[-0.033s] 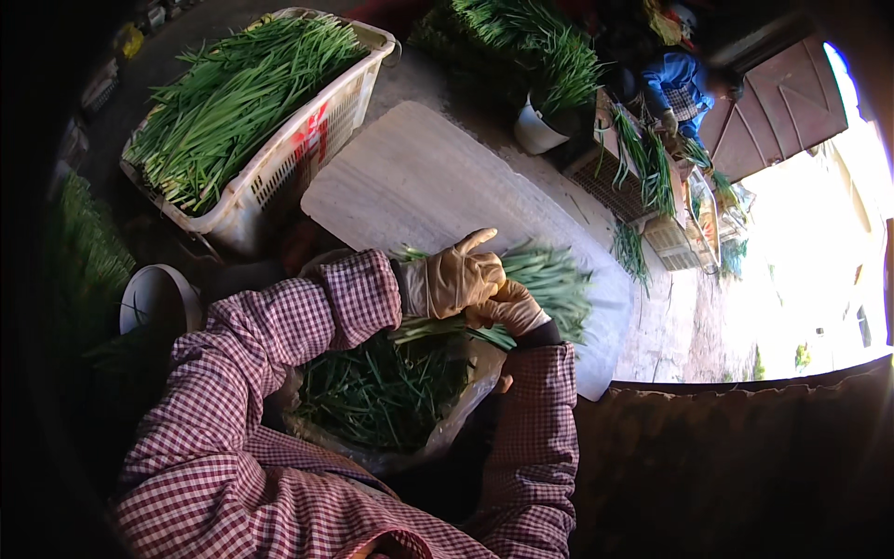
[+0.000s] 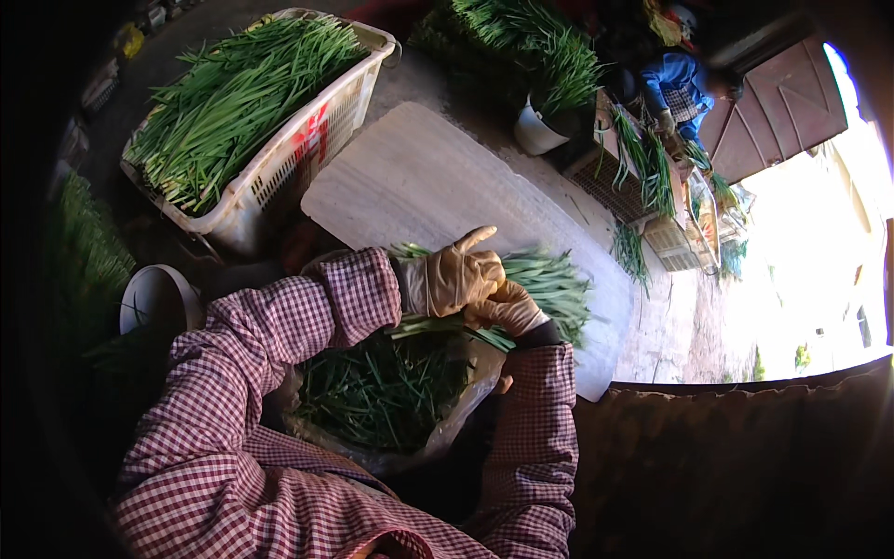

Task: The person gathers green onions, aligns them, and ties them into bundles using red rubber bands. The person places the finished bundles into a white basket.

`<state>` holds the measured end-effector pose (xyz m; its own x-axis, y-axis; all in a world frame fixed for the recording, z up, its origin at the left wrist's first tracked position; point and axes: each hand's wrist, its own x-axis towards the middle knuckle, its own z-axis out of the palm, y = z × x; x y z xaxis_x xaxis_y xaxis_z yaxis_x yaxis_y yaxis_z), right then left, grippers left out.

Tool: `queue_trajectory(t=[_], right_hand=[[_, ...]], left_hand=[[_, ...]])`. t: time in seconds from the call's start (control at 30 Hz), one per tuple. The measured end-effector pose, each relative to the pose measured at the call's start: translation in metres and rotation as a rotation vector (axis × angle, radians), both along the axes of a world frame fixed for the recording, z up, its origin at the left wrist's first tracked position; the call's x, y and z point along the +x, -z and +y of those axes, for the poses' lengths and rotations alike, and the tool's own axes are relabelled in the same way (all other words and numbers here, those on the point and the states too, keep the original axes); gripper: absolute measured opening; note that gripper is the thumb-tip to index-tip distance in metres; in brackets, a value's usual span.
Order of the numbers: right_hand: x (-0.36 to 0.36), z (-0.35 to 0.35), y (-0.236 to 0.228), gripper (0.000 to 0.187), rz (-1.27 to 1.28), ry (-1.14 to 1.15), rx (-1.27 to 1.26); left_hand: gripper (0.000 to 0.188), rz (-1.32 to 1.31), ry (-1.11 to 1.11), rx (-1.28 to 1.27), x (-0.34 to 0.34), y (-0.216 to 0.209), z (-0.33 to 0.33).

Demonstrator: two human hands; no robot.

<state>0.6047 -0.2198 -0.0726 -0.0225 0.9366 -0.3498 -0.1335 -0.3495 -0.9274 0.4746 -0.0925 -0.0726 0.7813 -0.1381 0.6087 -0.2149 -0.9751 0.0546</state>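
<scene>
A bunch of garlic chives (image 2: 549, 279) lies across the near part of a pale board, its leafy ends fanned to the right. My left hand (image 2: 458, 279), in a tan glove, is curled over the bunch with one finger pointing up and right. Pressed close against it, my right hand (image 2: 507, 309), also gloved, closes round the bunch from the near side. The spot where the two hands meet hides the stems between them. Just below them, a plastic-lined container (image 2: 473, 399) holds loose dark green leaves (image 2: 382, 391).
The board (image 2: 419, 177) stretches away to the upper left. Beside it stands a white crate (image 2: 279, 172) heaped with chives. A white bucket (image 2: 160, 296) sits left; another bucket (image 2: 538, 130) stands farther back. A person in blue (image 2: 678, 88) handles greens over crates (image 2: 670, 242).
The leafy ends of the bunch have shifted very slightly. Both hands stay in nearly the same place.
</scene>
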Motion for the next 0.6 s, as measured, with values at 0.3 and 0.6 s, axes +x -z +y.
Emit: queue_trajectory(t=[0.3,0.6], right_hand=[[-0.034,0.013,0.04,0.026,-0.004,0.426,0.063],[-0.027,0.012,0.028,0.025,0.113,0.433,0.009]], left_hand=[[0.006,0.115,-0.048,-0.059,0.001,0.024,0.033],[0.117,0.893,-0.267,-0.38,-0.04,0.003,0.055]])
